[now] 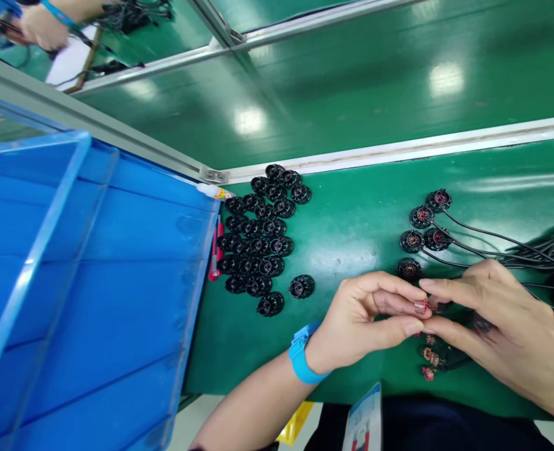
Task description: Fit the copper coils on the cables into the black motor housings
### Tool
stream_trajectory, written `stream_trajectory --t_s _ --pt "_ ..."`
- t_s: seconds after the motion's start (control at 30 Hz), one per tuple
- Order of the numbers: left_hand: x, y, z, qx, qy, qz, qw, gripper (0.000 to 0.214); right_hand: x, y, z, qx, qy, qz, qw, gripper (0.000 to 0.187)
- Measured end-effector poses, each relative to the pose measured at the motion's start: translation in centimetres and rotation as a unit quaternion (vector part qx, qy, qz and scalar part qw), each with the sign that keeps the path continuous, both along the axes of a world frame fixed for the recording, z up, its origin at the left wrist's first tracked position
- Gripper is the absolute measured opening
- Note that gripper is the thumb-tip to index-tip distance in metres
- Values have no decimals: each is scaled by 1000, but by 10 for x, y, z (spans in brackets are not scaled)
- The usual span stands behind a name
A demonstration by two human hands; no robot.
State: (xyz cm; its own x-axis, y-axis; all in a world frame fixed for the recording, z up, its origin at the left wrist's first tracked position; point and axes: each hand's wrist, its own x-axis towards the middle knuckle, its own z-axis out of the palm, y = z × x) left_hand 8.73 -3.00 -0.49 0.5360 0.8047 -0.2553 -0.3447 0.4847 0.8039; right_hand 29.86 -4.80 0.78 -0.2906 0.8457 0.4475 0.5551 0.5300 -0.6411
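Observation:
Low over the right half of the bench, my left hand (375, 316) pinches a small red-and-silver part (420, 306) with fine reddish wires between thumb and fingers. My right hand (502, 313) meets it from the right, its thumb and fingertips closed on the wire side of the same part. Its exact kind is too small to tell, and my fingers hide some of it. Just below lie several small copper-coloured wound pieces (430, 357). Beyond my fingertips sits a round black finned part with a copper-coloured centre (409, 269).
Several black finned parts with red or copper centres (422, 217) join dark cables (551, 250) at right. Rows of black round parts (258, 244) stand beside a large blue bin (93, 282). A white bottle (213, 191) lies behind; a co-worker's hand (46, 28) shows top left.

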Motion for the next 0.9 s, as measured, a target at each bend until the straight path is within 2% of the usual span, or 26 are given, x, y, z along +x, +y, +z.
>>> stream_trajectory --t_s 0.17,0.37,0.5,0.6,0.67,0.8,0.9 --pt "2 0 1 70 4 36 997 11 1 3 4 10 5 5 1000 34" --pt "4 1 2 170 45 71 982 11 3 0 2 5 30 -5 1000 39" --pt "4 1 1 198 84 83 973 8 5 -2 0 12 22 -5 1000 27" --pt "5 -2 0 211 92 97 968 9 5 -3 1 38 -7 -10 999 25" --pt "6 -5 -1 207 86 102 969 13 4 -2 2 68 -38 -9 997 21" --pt "7 -12 -4 187 59 105 975 35 2 -3 -1 125 -77 -12 989 19" --pt "2 -10 -3 232 100 114 961 48 6 -5 -2 92 -61 -17 994 20"
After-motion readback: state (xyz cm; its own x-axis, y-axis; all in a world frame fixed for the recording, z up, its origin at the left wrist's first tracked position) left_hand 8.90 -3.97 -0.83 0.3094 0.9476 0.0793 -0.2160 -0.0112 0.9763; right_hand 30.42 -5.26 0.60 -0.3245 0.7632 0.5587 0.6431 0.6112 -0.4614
